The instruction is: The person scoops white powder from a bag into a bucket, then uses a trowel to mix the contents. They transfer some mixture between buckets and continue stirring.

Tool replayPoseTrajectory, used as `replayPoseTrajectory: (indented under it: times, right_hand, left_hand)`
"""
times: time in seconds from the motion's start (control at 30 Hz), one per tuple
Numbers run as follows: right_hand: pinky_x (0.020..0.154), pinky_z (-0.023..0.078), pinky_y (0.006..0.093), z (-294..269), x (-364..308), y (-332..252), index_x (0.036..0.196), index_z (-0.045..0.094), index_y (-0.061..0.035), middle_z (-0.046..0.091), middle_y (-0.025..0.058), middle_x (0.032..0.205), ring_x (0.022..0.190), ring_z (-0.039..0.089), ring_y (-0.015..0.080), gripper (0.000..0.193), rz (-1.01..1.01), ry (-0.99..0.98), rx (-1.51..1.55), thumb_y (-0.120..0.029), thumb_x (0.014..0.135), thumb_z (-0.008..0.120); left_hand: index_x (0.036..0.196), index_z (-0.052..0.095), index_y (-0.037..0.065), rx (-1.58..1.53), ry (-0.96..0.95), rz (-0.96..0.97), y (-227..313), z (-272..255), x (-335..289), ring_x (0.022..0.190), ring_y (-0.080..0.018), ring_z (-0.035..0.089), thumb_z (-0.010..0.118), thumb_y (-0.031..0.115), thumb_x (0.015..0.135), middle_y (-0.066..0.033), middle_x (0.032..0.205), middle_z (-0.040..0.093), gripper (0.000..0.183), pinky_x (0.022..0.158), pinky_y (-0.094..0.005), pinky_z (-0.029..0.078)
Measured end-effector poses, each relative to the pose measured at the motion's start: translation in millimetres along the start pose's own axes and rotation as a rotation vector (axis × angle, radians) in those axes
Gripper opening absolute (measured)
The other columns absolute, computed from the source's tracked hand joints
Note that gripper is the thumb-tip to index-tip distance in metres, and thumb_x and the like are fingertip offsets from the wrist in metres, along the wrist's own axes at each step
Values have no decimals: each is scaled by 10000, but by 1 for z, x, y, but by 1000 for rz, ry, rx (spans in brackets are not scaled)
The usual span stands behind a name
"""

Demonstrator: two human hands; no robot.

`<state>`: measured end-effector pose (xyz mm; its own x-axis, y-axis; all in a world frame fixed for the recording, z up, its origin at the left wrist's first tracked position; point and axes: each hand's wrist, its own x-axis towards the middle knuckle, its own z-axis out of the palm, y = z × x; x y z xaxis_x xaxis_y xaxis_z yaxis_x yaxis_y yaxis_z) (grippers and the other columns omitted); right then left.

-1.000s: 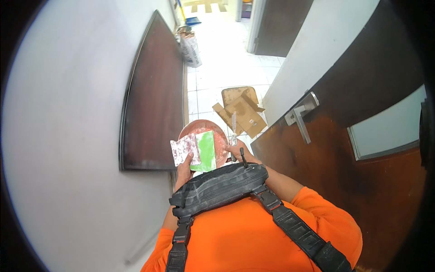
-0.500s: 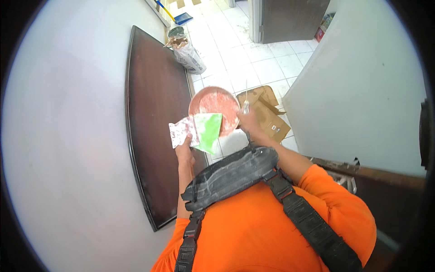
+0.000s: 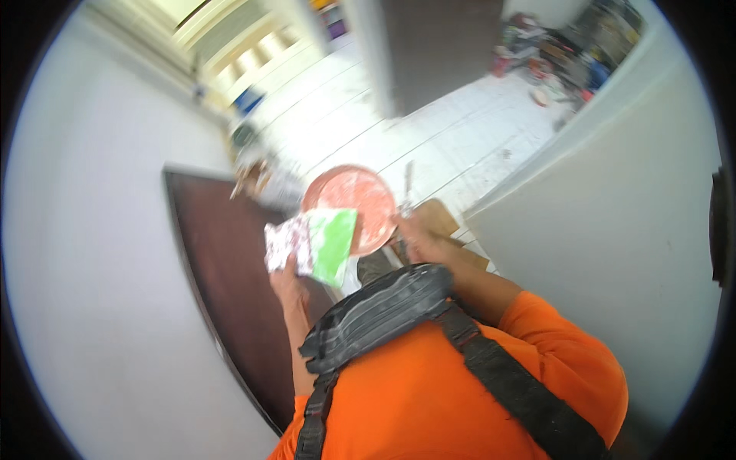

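My left hand [image 3: 285,277] holds up two flat packets, one white with a reddish pattern [image 3: 287,244] and one green and white [image 3: 333,244], side by side in front of my chest. My right hand [image 3: 414,236] grips a thin metal tool [image 3: 407,188] that points up and away, and it seems to steady the rim of a round orange-pink bowl [image 3: 359,198] smeared whitish inside. The bowl sits just behind the packets. A dark chest pouch [image 3: 376,314] over my orange shirt hides both wrists.
A dark brown door [image 3: 230,307] lies along the white wall on my left. A white wall [image 3: 613,230] stands close on my right. White tiled floor [image 3: 429,146] runs ahead, with a cardboard piece [image 3: 441,218] near my feet and blurred clutter [image 3: 567,54] at the far right.
The view has swung on: the brown door on the right and most of the cardboard are out of sight, more floor shows ahead. Both hands keep the same hold on packets, bowl and tool.
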<state>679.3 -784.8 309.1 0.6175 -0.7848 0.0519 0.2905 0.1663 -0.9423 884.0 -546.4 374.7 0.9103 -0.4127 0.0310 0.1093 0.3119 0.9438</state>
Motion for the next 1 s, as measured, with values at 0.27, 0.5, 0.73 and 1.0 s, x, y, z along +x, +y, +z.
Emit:
replayPoseTrajectory:
  times: [0.27,0.5,0.73,1.0]
  right_hand:
    - [609,636,400,42,-299,-26,1221,562,2,632,81,988,758,656,213,381,186,419,149,-174,903,676]
    - [633,618,384,125,-90,-9,1108,602,5,642,105,952,790,678,219,321,50,878,-70,-227,902,685]
    - [846,549,442,81,15,78,1117,610,40,683,209,1027,954,707,307,482,-121,1042,59,-368,884,717]
    - [593,600,410,17,9,95,1249,523,34,667,178,997,785,715,305,476,-201,1125,-147,-235,889,682]
  left_hand:
    - [1611,221,25,189,-329,171,101,-60,-192,1248,-281,524,652,-45,931,-217,1497,433,808,1073,-364,425]
    - [1412,509,1,161,-875,-255,13,48,141,1017,-207,661,696,-33,906,-129,1200,641,541,837,-303,557]
    - [1393,509,-12,410,-1141,-394,-99,131,216,998,-218,674,735,-86,834,-132,1174,661,608,837,-314,565]
    - [1344,525,-85,131,-1353,-966,-168,143,256,1158,-296,655,625,60,946,-164,1266,658,436,1033,-414,527]
